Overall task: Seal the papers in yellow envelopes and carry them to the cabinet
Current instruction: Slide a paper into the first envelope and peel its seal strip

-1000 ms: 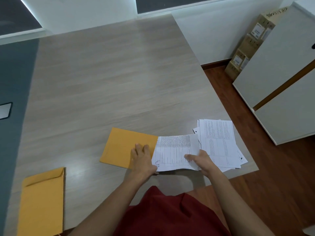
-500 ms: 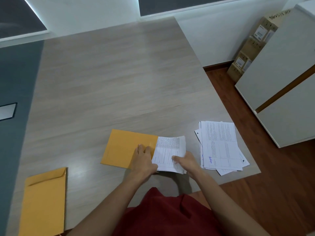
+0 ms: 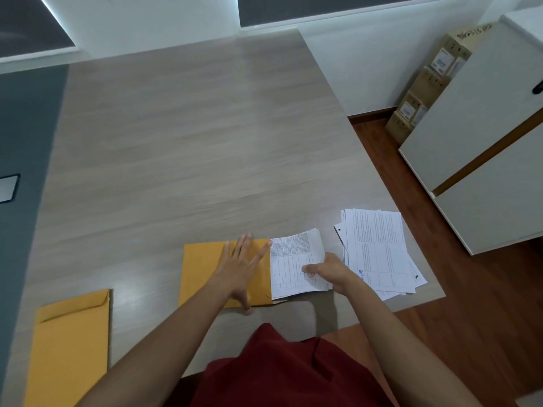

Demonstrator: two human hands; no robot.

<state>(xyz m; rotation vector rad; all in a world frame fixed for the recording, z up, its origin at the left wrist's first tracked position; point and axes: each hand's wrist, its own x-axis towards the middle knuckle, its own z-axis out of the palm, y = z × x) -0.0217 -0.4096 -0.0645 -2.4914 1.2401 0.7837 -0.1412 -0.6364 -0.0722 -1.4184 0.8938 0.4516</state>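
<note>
A yellow envelope [image 3: 202,271] lies flat near the table's front edge, its mouth facing right. A bundle of printed papers [image 3: 291,265] sticks partway out of that mouth. My left hand [image 3: 241,271] lies flat on the envelope with straight, spread fingers, pressing it down. My right hand [image 3: 329,271] grips the papers' right end, thumb on top. A second yellow envelope [image 3: 70,345] lies at the front left, flap edge pointing away from me. A loose stack of white papers [image 3: 379,248] sits at the front right corner.
The wooden table [image 3: 191,142] stretches away towards the wall. A white cabinet [image 3: 484,136] stands to the right across brown floor. Cardboard boxes [image 3: 426,86] are stacked by the wall behind it. My red shirt fills the bottom middle.
My left hand has flattened and spread its fingers over the envelope. The papers, pushed further into the envelope a second ago, now show slightly more again. My right hand still grips their end.
</note>
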